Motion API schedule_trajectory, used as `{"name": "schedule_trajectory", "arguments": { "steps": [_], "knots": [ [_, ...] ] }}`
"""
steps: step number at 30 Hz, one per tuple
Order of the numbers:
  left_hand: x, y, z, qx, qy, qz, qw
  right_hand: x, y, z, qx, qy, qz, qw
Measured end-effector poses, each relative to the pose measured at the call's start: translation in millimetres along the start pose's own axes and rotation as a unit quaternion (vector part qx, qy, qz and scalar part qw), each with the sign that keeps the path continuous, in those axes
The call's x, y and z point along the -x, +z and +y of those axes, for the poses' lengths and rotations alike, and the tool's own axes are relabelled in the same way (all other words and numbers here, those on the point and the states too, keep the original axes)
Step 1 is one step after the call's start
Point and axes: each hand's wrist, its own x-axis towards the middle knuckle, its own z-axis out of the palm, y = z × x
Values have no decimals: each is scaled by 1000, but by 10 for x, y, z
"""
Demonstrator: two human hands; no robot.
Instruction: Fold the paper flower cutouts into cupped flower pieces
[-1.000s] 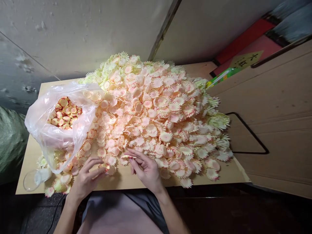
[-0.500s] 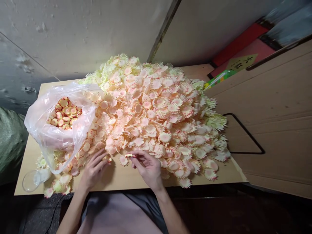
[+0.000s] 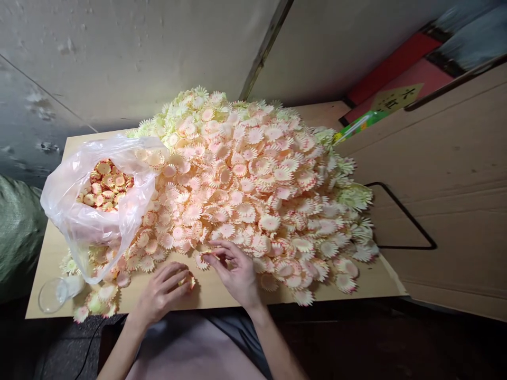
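My left hand (image 3: 164, 292) is near the table's front edge, its fingers curled round a small yellow flower piece with red tips (image 3: 193, 282) that is mostly hidden. Just to the right, my right hand (image 3: 236, 274) pinches a flower piece between thumb and fingers; only a sliver of it shows. Under those fingertips a pale flower disc (image 3: 200, 261) lies on the wood. A large heap of cream and pink fringed flower discs (image 3: 245, 184) rises beyond both hands. At left, an opened clear plastic bag (image 3: 99, 224) holds several smaller red-edged flower pieces (image 3: 109, 184).
A clear cup (image 3: 53, 295) lies on its side at the front left corner of the table (image 3: 45, 264). A cardboard sheet (image 3: 447, 211) with a black metal bracket (image 3: 414, 219) borders the right side. A grey wall (image 3: 138, 63) stands behind, and a green sack (image 3: 19, 237) at far left.
My left hand has come away from the heap, towards the front edge and slightly right, with a flower piece. My right hand has shifted slightly left, its fingers lower over the pale disc.
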Motion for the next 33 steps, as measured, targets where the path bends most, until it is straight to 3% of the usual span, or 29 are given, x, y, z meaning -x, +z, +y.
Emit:
{"name": "schedule_trajectory", "arguments": {
  "steps": [2, 5, 8, 11, 13, 16, 19, 22, 29, 33],
  "knots": [
    [-34, 5, 8, 1, 2, -3, 1000, -12, 32, -20, -5, -16, -11, 1000],
    [-112, -28, 21, 30, -21, 45, 998, -31, 89, -36, -4, -30, -13, 999],
    [-231, -74, 55, 77, -107, 105, 986, -44, 141, -46, 2, -39, -11, 999],
    [-390, -95, 95, 126, -220, 164, 953, -47, 177, -58, 1, -36, -22, 999],
    [-501, -90, 110, 194, -306, 175, 916, -45, 190, -63, -2, -31, -35, 999],
    [-642, -78, 113, 348, -395, 184, 830, -41, 194, -60, -17, -39, -58, 997],
    [-726, -80, 104, 460, -440, 173, 752, -41, 194, -54, -24, -67, -77, 995],
    [-751, -81, 100, 521, -451, 158, 707, -50, 205, -61, -29, -73, -67, 995],
    [-759, -43, 107, 543, -448, 171, 690, -93, 241, -85, -73, -28, -54, 996],
    [-770, -96, 87, 550, -461, 116, 687, -99, 225, -64, -72, -29, -65, 995]
  ]
}}
